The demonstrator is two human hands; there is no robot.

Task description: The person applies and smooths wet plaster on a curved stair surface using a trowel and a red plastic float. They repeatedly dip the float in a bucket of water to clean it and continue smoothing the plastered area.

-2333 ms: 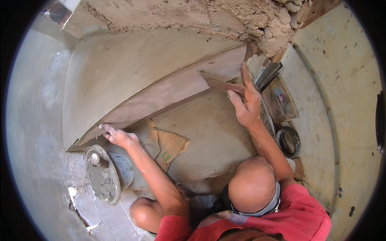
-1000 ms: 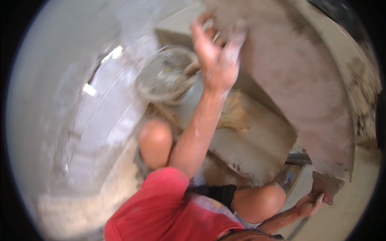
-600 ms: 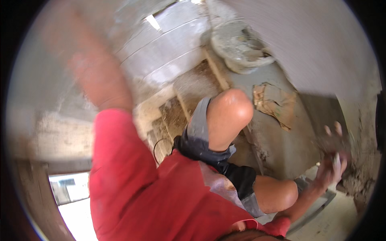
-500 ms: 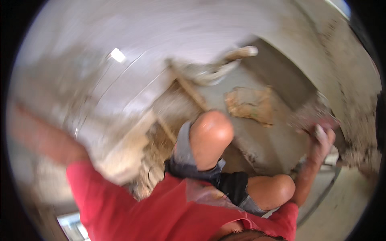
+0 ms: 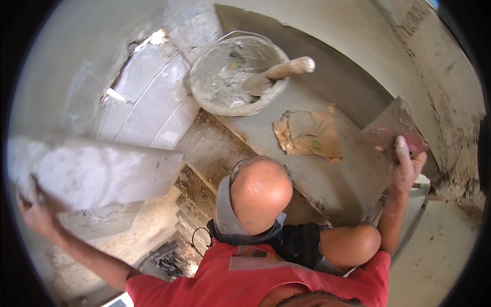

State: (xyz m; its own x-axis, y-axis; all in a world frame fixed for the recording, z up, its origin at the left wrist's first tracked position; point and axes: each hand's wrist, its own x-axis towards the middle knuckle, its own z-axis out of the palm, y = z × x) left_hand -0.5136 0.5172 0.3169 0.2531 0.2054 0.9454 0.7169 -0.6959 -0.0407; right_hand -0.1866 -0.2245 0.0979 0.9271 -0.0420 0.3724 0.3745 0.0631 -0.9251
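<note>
At the right, my right hand is closed on a flat, square plastering float with mortar on its face and red at its lower side. The float is beside the grey wall face, tilted upward. Far to the left, my left hand is against the lower edge of a pale, plaster-smeared slab. Its fingers blur into the pale surface, so their grip is unclear. Ahead of me stands a bucket of wet grey mortar. A trowel with a wooden handle rests in it, the handle sticking out over the rim.
Crumpled brown paper lies on the grey step before my knees. Wooden boards and dark debris are to the left of my raised knee. A freshly plastered band runs along the curved wall on the right.
My left arm has swung lower, and its hand now shows at the pale slab's edge. The blur has eased, and the bucket shows plainly. My right hand keeps hold of the float, now tipped up more.
</note>
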